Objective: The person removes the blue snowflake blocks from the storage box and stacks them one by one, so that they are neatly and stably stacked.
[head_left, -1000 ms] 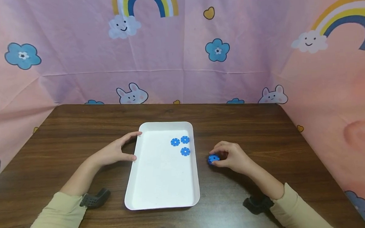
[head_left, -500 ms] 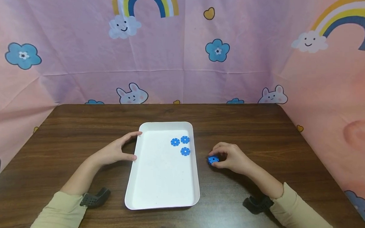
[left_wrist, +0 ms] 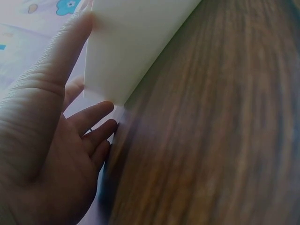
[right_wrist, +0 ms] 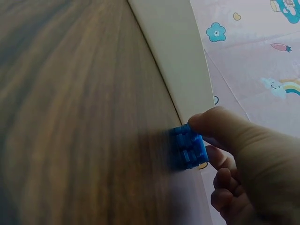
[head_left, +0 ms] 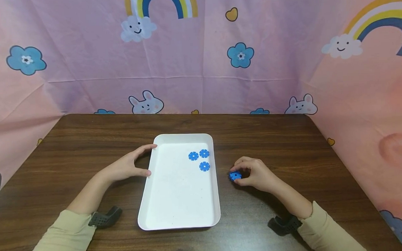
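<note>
In the head view a white tray (head_left: 176,193) lies on the table, with three blue notched snowflake discs (head_left: 204,166) flat in its far right part. My left hand (head_left: 124,168) touches the tray's left rim with thumb and a finger, both fairly straight. In the left wrist view the remaining fingers (left_wrist: 96,136) sit low beside the tray's outer wall. To the tray's right, my right hand (head_left: 256,172) pinches a short stack of blue snowflake discs (head_left: 235,175) at the tabletop. The right wrist view shows this stack (right_wrist: 190,147) edge-on, the thumb against it; its far side is hidden.
Dark wood-grain table (head_left: 98,140) surrounds the tray. Behind and to the sides hangs a pink patterned cloth (head_left: 192,59). A black wrist device sits at each cuff, the left one (head_left: 105,217) and the right one (head_left: 284,225).
Both hands, the tray and its discs stay in place. Between my right fingers the top disc of the stack looks slightly turned or shifted since a second ago.
</note>
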`<state>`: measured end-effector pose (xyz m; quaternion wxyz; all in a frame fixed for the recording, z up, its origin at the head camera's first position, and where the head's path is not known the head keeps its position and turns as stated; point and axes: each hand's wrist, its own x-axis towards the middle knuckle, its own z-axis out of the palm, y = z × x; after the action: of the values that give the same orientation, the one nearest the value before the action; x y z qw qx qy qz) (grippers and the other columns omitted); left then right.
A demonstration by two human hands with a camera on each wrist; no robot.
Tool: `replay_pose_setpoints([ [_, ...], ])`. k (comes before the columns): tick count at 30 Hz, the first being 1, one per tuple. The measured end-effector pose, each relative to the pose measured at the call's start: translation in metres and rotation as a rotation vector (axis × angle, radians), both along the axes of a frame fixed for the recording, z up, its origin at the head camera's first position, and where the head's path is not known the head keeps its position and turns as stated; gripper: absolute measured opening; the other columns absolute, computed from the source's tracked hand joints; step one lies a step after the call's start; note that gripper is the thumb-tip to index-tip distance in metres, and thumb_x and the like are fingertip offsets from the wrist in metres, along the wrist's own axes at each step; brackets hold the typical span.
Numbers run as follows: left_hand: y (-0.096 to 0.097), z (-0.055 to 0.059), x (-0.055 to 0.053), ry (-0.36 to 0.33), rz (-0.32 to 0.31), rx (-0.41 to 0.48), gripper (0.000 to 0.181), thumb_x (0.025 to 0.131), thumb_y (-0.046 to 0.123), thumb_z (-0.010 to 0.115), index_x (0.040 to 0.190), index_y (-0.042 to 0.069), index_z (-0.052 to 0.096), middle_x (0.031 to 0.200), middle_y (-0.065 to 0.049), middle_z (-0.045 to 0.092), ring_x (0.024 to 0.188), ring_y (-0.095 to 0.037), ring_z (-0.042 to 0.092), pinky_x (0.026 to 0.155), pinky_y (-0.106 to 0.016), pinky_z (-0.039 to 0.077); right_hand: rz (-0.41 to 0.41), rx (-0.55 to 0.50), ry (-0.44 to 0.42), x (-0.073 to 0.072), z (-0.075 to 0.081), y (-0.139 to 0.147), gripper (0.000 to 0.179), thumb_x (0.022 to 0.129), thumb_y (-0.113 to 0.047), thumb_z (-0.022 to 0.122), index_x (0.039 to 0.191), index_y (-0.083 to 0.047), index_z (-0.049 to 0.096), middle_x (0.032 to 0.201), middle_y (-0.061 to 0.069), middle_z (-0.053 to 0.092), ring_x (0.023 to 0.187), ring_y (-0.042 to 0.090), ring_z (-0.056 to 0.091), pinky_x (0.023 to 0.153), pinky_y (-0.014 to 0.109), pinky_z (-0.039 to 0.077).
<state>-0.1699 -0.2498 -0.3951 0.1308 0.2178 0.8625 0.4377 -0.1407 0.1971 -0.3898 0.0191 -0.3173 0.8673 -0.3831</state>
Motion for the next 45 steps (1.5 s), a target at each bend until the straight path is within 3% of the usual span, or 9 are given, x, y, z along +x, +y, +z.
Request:
replay_pose_setpoints([
  [8,0.002,0.002,0.0,-0.002,0.001,-0.009,0.086,0.077,0.03,0.081,0.148,0.027,0.032,0.152,-0.013,0.027,0.138,-0.036,0.021,0.101,-0.065,0.022,-0.023,-0.024,0.039,0.0,0.007,0.001,0.026,0.075,-0.009,0.083,0.099,-0.008,0.074,0.1,-0.003,0.062,0.081,0.016,0.054,0.065,0.027,0.048],
  [16,0.001,0.003,0.001,0.003,0.001,-0.024,0.086,0.078,0.03,0.08,0.148,0.025,0.031,0.152,-0.014,0.027,0.138,-0.038,0.02,0.1,-0.066,0.023,-0.075,-0.123,0.023,-0.006,0.032,-0.006,0.028,0.077,-0.011,0.081,0.103,-0.007,0.072,0.102,0.0,0.063,0.081,0.029,0.05,0.064,0.033,0.042],
  [22,0.001,0.003,0.002,-0.013,-0.01,0.005,0.085,0.079,0.028,0.08,0.148,0.023,0.03,0.152,-0.014,0.026,0.139,-0.039,0.016,0.101,-0.067,0.02,-0.069,-0.147,0.034,-0.011,0.05,-0.022,0.028,0.079,-0.012,0.08,0.105,-0.011,0.072,0.099,0.005,0.063,0.079,0.022,0.047,0.063,0.031,0.039],
  [29,0.001,0.002,0.002,0.001,-0.007,-0.009,0.085,0.079,0.029,0.08,0.148,0.023,0.031,0.151,-0.014,0.028,0.138,-0.038,0.02,0.101,-0.065,0.022,-0.04,-0.15,0.032,-0.019,0.055,-0.045,0.031,0.078,-0.01,0.081,0.107,-0.008,0.071,0.099,0.009,0.063,0.078,0.02,0.046,0.063,0.03,0.04],
  [35,0.001,0.003,0.003,-0.011,-0.006,0.007,0.085,0.079,0.028,0.08,0.148,0.023,0.032,0.151,-0.013,0.028,0.138,-0.037,0.019,0.102,-0.065,0.021,-0.019,-0.073,0.019,-0.029,0.056,-0.069,0.033,0.077,-0.012,0.081,0.109,-0.01,0.071,0.093,0.0,0.061,0.077,0.018,0.047,0.061,0.029,0.041],
  [45,0.002,0.005,0.004,-0.011,-0.001,-0.003,0.085,0.078,0.028,0.08,0.148,0.022,0.032,0.152,-0.015,0.027,0.139,-0.038,0.019,0.102,-0.066,0.02,0.018,0.064,-0.061,-0.05,0.048,-0.095,0.04,0.078,-0.011,0.08,0.116,-0.005,0.068,0.105,0.009,0.067,0.081,0.024,0.05,0.058,0.027,0.041],
])
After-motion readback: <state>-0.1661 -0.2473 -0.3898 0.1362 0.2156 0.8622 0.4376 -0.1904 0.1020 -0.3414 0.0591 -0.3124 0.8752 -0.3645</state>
